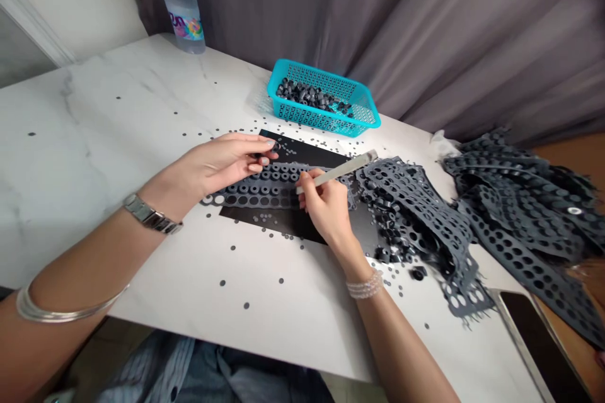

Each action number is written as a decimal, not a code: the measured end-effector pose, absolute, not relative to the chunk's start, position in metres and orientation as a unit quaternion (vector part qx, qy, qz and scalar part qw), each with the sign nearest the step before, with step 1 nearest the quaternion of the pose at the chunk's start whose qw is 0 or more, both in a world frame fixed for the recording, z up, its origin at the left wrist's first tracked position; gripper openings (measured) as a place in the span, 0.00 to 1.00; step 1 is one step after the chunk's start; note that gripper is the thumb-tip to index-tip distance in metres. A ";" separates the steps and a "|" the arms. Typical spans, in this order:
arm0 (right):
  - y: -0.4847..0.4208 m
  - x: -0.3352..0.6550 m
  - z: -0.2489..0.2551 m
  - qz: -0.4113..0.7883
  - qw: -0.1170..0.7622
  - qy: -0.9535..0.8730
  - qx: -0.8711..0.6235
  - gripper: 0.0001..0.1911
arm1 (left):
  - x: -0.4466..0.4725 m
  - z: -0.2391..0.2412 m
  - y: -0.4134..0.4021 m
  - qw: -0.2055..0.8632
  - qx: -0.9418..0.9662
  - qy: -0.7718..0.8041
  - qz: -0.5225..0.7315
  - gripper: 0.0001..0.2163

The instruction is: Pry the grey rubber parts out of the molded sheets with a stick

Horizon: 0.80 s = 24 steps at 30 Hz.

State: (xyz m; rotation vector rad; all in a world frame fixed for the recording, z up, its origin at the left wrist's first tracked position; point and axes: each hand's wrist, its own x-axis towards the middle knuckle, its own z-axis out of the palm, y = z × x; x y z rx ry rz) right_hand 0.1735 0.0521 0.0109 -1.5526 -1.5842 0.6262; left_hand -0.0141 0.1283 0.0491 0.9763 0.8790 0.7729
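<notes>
My left hand is closed in a pinch on a small black ring-shaped piece, held just above the far edge of a perforated strip. Gripped in my right hand is a pale flat stick, slanting up and to the right. Between and below both hands lies the dark perforated strip, with rows of black rings standing on it and a front row of round holes. Under the strip is a black sheet. My right fingers partly cover the strip, so I cannot tell whether the stick's lower end touches it.
A turquoise basket with many small black rings stands behind. To the right are punched strips, loose rings, a larger dark pile and a phone. A water bottle stands back left. Small dark discs dot the white table.
</notes>
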 end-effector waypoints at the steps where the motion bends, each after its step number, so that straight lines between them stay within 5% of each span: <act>1: 0.052 0.177 0.010 0.265 0.412 -0.615 -0.618 0.17 | -0.013 0.048 0.129 0.751 0.408 0.385 0.347 0.03; 10: 0.048 0.185 0.015 0.271 0.464 -0.557 -0.633 0.18 | -0.003 0.047 0.120 0.831 0.263 0.359 0.334 0.09; 18: 0.048 0.176 0.011 0.324 0.480 -0.555 -0.597 0.16 | -0.006 0.051 0.121 0.833 0.251 0.363 0.335 0.05; 21: 0.047 0.171 0.008 0.327 0.461 -0.578 -0.589 0.17 | -0.007 0.054 0.117 0.768 0.405 0.400 0.293 0.13; 24: 0.046 0.168 0.008 0.313 0.438 -0.601 -0.591 0.18 | -0.005 0.054 0.111 0.568 0.622 0.474 0.256 0.12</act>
